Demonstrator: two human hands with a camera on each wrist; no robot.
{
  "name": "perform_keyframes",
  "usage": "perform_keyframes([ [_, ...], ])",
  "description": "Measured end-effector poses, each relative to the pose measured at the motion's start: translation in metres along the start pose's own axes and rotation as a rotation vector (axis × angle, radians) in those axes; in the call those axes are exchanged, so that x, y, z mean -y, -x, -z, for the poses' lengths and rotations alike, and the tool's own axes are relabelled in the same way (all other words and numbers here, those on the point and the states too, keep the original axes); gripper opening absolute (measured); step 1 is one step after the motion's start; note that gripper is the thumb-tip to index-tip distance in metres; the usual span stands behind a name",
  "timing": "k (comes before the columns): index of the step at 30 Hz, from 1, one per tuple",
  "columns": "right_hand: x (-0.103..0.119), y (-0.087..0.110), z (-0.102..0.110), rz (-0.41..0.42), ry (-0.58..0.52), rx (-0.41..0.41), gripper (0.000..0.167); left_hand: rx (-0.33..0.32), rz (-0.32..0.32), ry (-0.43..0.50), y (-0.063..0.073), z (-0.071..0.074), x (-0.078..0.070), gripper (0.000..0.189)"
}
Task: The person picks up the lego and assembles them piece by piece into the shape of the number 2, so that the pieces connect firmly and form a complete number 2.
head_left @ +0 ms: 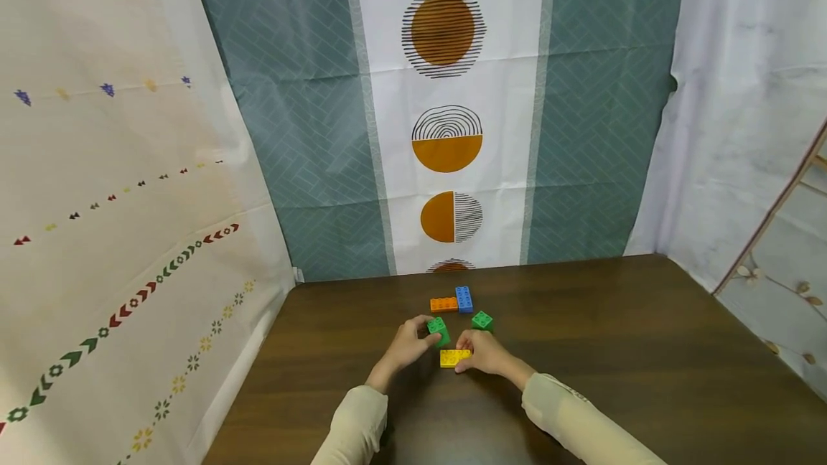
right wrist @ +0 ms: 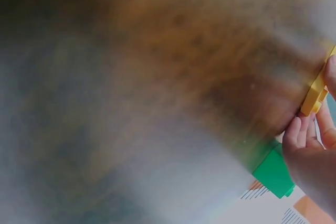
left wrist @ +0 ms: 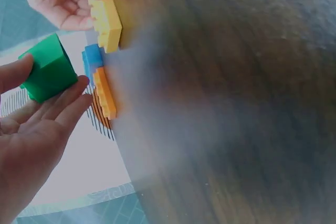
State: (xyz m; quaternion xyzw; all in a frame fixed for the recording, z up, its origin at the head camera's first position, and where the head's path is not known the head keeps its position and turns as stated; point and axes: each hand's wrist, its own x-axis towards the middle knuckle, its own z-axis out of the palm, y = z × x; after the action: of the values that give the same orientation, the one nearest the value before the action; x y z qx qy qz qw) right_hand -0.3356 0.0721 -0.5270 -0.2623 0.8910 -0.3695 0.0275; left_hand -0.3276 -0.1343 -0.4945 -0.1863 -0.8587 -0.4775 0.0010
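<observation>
Left hand [head_left: 405,344]: you pinch a green block [head_left: 439,326].
Right hand [head_left: 486,354]: you grip the yellow brick [head_left: 448,358] by its right end.
Yellow brick: nearer you than that green block, long axis left-right.

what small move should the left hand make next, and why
Probably lower the green block in the left hand toward the yellow brick: the block is held up near it, the right hand grips the brick's right end, and its left end looks uncovered.
</observation>
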Motion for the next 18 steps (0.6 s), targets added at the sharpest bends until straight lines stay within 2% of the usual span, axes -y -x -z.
perform_keyframes([
  [5, -0.001, 0.000, 0.000, -0.021, -0.064, 0.003, 0.030, 0.073, -0.011, -0.017, 0.004, -0.004, 0.000, 0.030],
  [12, -0.003, -0.001, 0.003, -0.064, -0.115, 0.014, 0.031, 0.134, -0.028, -0.027, 0.006, -0.011, -0.003, 0.029],
  [18, -0.004, -0.002, 0.007, -0.074, -0.181, 0.052, 0.033, 0.150, 0.017, 0.031, 0.001, -0.012, -0.001, 0.030],
])
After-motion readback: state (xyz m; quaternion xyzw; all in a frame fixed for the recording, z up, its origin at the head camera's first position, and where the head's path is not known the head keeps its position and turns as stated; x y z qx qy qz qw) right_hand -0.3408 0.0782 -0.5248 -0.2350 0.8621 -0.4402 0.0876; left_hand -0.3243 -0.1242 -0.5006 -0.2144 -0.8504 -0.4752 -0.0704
